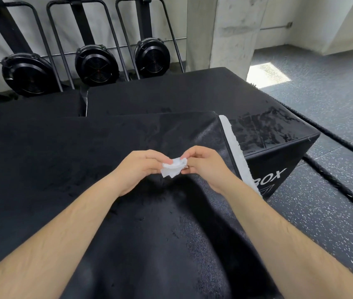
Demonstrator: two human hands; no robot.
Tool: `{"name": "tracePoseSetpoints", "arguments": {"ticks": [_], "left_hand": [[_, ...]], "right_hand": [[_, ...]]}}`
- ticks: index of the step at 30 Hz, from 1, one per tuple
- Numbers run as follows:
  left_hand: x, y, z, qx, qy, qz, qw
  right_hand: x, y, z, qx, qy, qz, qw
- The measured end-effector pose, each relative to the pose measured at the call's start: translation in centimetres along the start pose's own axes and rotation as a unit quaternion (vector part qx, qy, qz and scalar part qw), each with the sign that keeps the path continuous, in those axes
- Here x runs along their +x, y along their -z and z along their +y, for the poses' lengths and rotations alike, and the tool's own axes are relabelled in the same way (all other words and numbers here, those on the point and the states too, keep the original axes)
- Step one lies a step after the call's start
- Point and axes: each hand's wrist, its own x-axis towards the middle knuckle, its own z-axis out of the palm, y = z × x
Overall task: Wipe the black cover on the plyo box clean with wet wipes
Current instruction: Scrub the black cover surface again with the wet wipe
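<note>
A loose black cover (68,152) drapes over the plyo box in front of me, with damp streaks on its surface. A small crumpled white wet wipe (173,167) is held above the cover between both hands. My left hand (136,171) pinches its left side and my right hand (203,167) pinches its right side. A second plyo box (266,134) with white "BOX" lettering stands to the right, its top streaked with moisture; a white foam strip (239,156) shows at the cover's right edge.
More black boxes (149,91) sit behind. Three upright rowing machines with black fan wheels (97,65) lean on the back wall. A concrete pillar (229,33) rises at the back right. Thick black ropes (335,184) lie on the speckled rubber floor at right.
</note>
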Motion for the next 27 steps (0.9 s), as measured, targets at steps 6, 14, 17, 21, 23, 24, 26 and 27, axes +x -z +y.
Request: {"name": "tracePoseSetpoints", "arguments": {"ticks": [6,14,17,21,23,24,26,27], "left_hand": [[0.1,-1.4,-3.3,0.171,0.035,0.027,0.984],[0.7,-2.2,-6.0,0.357,-0.074,0.014,0.931],[0.8,-1.5,-6.1,0.349,-0.068,0.039,0.934],[0.7,-0.1,-6.8,0.414,-0.103,0.1,0.899],[0.5,0.4,-7.5,0.468,-0.122,0.107,0.869],[0.3,0.5,-7.7,0.476,-0.128,0.104,0.864],[0.1,0.5,-7.8,0.484,-0.136,0.096,0.859],[0.2,0.5,-7.8,0.492,-0.135,0.09,0.855]], "right_hand": [[-1.4,0.8,3.6,-0.152,-0.048,0.008,0.987],[-3.0,-1.4,7.9,-0.492,0.27,-0.003,0.828],[-2.5,-1.9,7.4,-0.537,0.244,-0.009,0.807],[-0.6,-2.7,5.9,-0.567,0.208,-0.016,0.797],[0.7,-2.7,5.8,-0.576,0.192,0.004,0.795],[1.0,-2.7,6.0,-0.58,0.184,0.014,0.793],[0.6,-3.2,6.5,-0.588,0.184,0.014,0.788],[0.0,-3.6,6.7,-0.592,0.193,0.003,0.783]]}}
